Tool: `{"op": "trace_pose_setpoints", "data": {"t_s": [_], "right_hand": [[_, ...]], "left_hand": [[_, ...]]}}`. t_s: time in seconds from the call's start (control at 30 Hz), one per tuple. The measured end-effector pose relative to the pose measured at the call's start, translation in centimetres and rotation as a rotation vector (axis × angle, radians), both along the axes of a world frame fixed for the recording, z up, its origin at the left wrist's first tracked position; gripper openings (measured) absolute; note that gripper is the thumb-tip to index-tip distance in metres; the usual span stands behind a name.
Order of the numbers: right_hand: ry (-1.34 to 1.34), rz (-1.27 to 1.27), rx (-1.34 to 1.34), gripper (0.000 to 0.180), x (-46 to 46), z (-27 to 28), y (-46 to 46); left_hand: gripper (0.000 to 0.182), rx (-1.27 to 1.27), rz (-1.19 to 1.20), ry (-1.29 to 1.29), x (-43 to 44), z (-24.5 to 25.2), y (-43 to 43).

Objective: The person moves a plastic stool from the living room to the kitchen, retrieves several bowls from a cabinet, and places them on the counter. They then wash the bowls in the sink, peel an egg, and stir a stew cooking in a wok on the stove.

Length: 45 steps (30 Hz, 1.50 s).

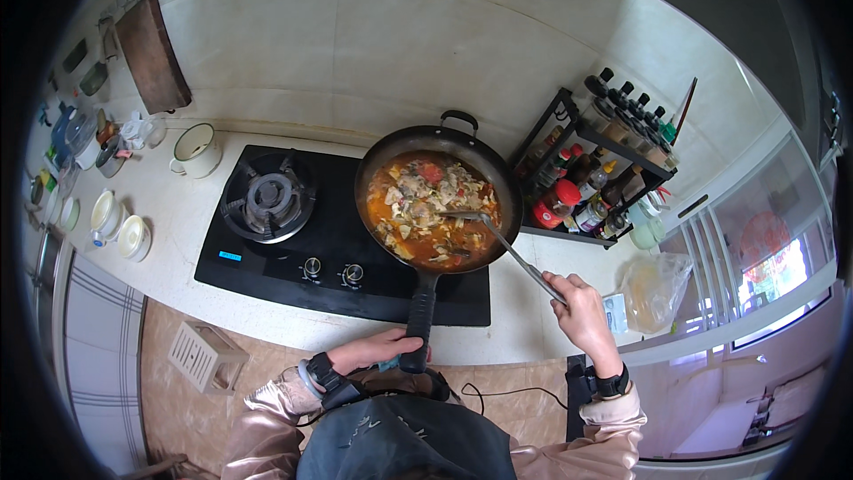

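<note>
A dark wok [513, 200] with a small loop handle at its far rim sits over the right side of a black gas hob [273, 280]. Reddish broth with pale chunks of food and a piece of tomato [430, 172] fills much of it. My left hand [383, 348] grips the end of the wok's black ribbed handle [421, 310]. In my right hand [580, 310] is the shaft of a metal spatula or ladle [516, 257]; its head lies in the food, partly hidden, so its exact kind is unclear.
Left of the wok is a bare burner [268, 195]. An enamel mug [198, 150] and lidded containers [134, 239] stand further left. A black spice rack [583, 123] is close to the wok's right, with a plastic bag [660, 287] nearer me. A stool [208, 357] stands below.
</note>
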State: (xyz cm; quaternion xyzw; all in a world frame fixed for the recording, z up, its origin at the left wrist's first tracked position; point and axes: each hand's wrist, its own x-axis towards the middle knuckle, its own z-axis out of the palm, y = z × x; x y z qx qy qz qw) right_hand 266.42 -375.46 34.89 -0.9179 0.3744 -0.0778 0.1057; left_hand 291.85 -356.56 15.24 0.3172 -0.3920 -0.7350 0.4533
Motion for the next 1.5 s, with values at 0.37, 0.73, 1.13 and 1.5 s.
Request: {"op": "trace_pose_setpoints", "data": {"t_s": [0.37,0.73,1.13,1.5], "right_hand": [[0.358,0.079,-0.316,0.044,-1.5,7.6,0.4],[0.409,0.229,-0.159,0.049,0.9,1.9,-1.1],[0.210,0.177,-0.120,0.052,3.3,-4.2,-0.8],[0.167,0.174,-0.182,0.054,6.2,-6.5,-1.8]], "left_hand": [[0.043,-0.038,-0.001,-0.015,-0.1,0.6,0.0],[0.041,-0.029,0.016,-0.023,-0.2,0.8,0.1],[0.038,0.011,0.015,-0.003,-0.2,1.2,0.3],[0.035,0.045,0.072,-0.001,-0.6,1.3,0.5]]}}
